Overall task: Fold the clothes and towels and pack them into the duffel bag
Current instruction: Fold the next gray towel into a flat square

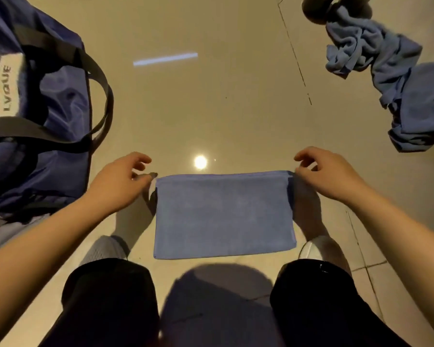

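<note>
Knees: two legs in black shorts (110, 304) are seen nearest the camera, bent on the glossy beige tiled floor (211, 108).
Towel in hand: a blue terry towel folded into a flat rectangle (224, 215) is laid on the floor just beyond the knees, its edges squared.
Step judged: a fold of this towel appears to be in progress or just completed; packing has not yet been done for it.
Left hand (119, 182): it is held at the towel's far left corner; the fingers (140, 159) are loosely curled, and the thumb and forefinger seem pinched on the corner, though contact is hard to confirm.
Right hand (328, 174): it is placed at the far right corner; the fingers (305, 152) are bent downward and the corner appears to be pinched between thumb and forefinger.
Next move: a further fold in half or a lift towards the bag is probably called for, with both corners kept aligned so that the layers are not slid apart.
Duffel bag: a navy nylon duffel bag with black webbing handles (43, 126) is set to the left, near the left hand, apparently open.
Remaining pile: crumpled blue cloths (386, 78) are left far right, well apart from the towel, still unfolded.
</note>
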Demonstrator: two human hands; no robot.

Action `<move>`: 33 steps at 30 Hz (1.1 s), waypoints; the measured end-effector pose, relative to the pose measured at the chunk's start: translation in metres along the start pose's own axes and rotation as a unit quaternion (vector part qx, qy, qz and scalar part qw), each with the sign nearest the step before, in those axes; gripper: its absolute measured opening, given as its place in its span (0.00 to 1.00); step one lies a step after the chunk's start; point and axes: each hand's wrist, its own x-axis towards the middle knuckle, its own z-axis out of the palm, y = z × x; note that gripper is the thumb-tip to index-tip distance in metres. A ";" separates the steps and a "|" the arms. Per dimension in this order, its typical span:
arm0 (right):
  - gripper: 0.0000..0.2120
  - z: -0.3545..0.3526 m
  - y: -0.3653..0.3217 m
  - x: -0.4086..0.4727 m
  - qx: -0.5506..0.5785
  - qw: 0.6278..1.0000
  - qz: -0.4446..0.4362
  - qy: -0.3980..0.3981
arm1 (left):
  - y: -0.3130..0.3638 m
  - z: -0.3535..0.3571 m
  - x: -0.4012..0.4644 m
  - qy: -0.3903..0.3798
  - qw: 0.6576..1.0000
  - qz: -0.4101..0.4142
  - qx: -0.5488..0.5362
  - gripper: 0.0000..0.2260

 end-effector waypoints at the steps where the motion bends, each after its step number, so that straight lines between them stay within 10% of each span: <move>1: 0.12 0.010 -0.002 0.002 -0.028 0.999 -0.013 0.029 | -0.003 0.010 -0.002 0.024 0.996 0.067 0.060 0.16; 5: 0.21 0.054 -0.015 -0.014 -0.066 0.988 -0.138 -0.022 | -0.022 0.055 -0.022 -0.060 0.948 0.232 0.211 0.29; 11: 0.52 0.096 -0.025 -0.026 -0.244 0.949 -0.127 -0.151 | -0.033 0.069 -0.039 0.003 0.997 0.057 0.047 0.34; 17: 0.52 0.099 -0.047 -0.025 -0.242 0.953 -0.094 -0.157 | -0.020 0.067 -0.025 -0.057 0.985 -0.044 -0.154 0.37; 29: 0.63 0.117 -0.089 -0.017 -0.269 0.943 -0.079 -0.181 | -0.005 0.078 -0.026 0.004 0.989 -0.075 -0.131 0.29; 33: 0.65 0.116 -0.086 -0.017 -0.272 0.943 -0.089 -0.173 | -0.004 0.067 -0.022 -0.048 0.951 -0.124 -0.279 0.29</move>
